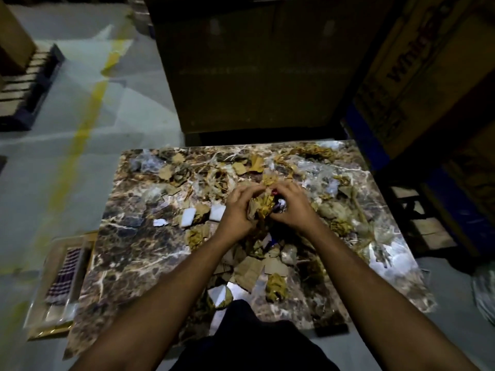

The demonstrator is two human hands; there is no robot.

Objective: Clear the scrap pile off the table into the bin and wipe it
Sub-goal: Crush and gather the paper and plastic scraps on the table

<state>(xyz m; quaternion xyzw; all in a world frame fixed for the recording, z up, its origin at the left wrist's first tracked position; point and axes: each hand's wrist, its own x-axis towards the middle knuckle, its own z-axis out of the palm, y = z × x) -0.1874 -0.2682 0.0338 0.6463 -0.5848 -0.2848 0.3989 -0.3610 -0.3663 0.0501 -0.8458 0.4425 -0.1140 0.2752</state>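
Here, both your hands bunch one wad of scrap above the middle of the table.

Your left hand (237, 210) and right hand (290, 207) each curl their grip round the same crumpled brown-paper wad (261, 207), fingers pressed in from either side. The marble-patterned table (128, 253), glossy and veined, carries the scrap pile (257, 266): torn flat cardboard, balled paper, white foam squares (187, 216), clear crinkled plastic film (393, 253). Large cardboard boxes (257, 65) stand beyond the far edge.
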